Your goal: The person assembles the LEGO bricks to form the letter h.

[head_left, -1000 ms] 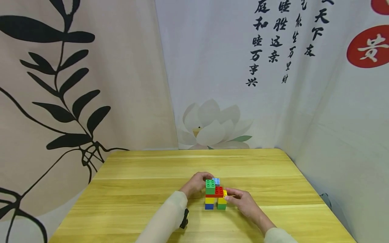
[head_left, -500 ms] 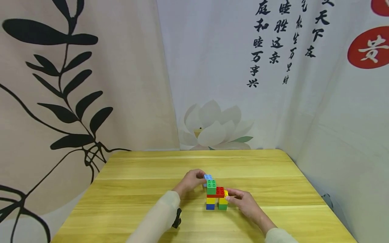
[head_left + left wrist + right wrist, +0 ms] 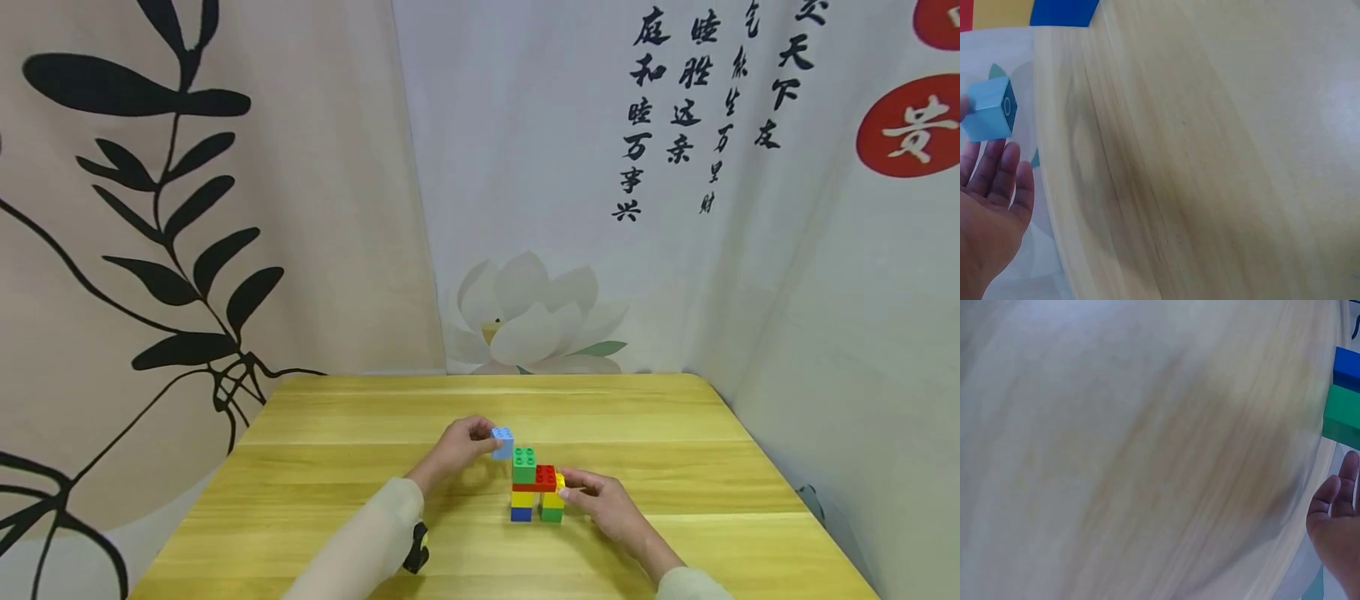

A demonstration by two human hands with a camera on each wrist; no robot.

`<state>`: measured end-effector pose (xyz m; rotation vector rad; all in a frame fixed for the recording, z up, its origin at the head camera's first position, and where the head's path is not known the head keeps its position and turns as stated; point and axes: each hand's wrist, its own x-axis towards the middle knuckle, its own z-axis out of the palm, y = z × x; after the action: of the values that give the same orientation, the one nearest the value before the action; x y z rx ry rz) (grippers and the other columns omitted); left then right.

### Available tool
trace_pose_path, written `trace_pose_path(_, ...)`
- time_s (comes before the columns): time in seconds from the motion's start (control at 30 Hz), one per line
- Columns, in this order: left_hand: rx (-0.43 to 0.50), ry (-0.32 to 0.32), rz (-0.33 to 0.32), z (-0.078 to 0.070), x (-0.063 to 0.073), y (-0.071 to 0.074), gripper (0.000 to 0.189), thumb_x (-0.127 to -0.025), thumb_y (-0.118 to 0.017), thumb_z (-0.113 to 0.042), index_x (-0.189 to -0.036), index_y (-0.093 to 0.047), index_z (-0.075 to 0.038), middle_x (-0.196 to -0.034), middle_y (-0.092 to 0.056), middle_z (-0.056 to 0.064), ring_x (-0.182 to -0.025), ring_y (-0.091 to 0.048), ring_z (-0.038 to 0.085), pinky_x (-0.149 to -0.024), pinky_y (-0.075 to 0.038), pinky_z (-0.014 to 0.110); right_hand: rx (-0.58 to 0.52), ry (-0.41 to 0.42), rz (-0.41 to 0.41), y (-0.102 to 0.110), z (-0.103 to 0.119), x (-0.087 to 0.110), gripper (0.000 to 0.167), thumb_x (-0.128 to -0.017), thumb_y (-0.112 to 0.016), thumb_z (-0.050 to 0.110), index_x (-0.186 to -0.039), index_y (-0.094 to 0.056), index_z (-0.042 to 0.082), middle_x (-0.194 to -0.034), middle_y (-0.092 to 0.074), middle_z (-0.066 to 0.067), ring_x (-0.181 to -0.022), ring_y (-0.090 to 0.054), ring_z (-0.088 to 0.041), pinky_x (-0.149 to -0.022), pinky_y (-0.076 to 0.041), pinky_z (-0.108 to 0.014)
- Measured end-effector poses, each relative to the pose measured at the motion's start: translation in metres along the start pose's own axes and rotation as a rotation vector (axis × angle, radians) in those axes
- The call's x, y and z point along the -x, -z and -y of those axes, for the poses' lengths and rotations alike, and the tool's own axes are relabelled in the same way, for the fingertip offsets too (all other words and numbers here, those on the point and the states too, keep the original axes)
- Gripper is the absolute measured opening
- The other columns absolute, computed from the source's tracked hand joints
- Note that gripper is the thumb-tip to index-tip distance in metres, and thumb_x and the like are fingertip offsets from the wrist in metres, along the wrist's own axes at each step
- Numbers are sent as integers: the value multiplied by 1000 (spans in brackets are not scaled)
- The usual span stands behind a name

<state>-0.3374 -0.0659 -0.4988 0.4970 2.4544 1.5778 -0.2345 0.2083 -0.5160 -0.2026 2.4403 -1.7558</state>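
My left hand (image 3: pixel 452 450) pinches a light blue toy building brick (image 3: pixel 502 444), held up behind and left of a small brick structure. The left wrist view shows the same light blue brick (image 3: pixel 988 111) above the fingers. In the structure, a green brick (image 3: pixel 524 467) tops a red brick (image 3: pixel 546 477) bridging two legs. Its left leg has a yellow brick (image 3: pixel 522 499) over a blue brick (image 3: pixel 521 515); the right leg's lower part is a green brick (image 3: pixel 552 515). My right hand (image 3: pixel 615 510) grips the yellow brick (image 3: pixel 560 482) at the structure's right side, the far fingers partly hidden.
The structure stands on a wooden table (image 3: pixel 360 408). Behind the table hangs a printed curtain (image 3: pixel 360 208), and another cloth (image 3: pixel 847 333) hangs along the right. A black strap (image 3: pixel 416 548) sits at the left sleeve.
My left hand has moved left with the light blue brick, bringing it from behind the green brick to the structure's left. The right hand stays at the structure. The head view shifts slightly.
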Motion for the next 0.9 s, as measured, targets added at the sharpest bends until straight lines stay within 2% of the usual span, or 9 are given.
trace_pose_path(0.23,44,-34,-12,-9,6,2,29,-93,-71,-29,-110,-65,-7,-100,-63,4,-92,-57,20,-83,-51,44,-20,-4,-1,1,-1,0,52,-95,-68,33,-136,-59,4,-129,-63,-14,-114,-58,-26,-91,-49,-38)
trace_pose_path(0.37,17,-75,-49,-18,9,4,29,-94,-71,-28,-112,-64,-7,-101,-64,2,-95,-58,19,-82,-51,39,-28,-8,-1,1,0,1,52,-95,-68,33,-137,-59,4,-131,-62,-15,-116,-58,-29,-92,-49,-41)
trace_pose_path(0.53,-4,-81,-60,-25,16,6,31,-93,-71,-31,-116,-64,-10,-104,-64,-1,-100,-58,19,-82,-51,36,-23,-4,1,1,1,1,51,-95,-68,33,-136,-60,4,-130,-62,-15,-115,-58,-28,-92,-49,-40)
trace_pose_path(0.9,52,-118,-85,-42,28,10,28,-92,-73,-28,-111,-65,-10,-102,-65,1,-97,-59,20,-84,-50,36,-14,8,6,1,-1,0,52,-95,-68,34,-136,-59,2,-129,-63,-16,-115,-58,-28,-92,-49,-39)
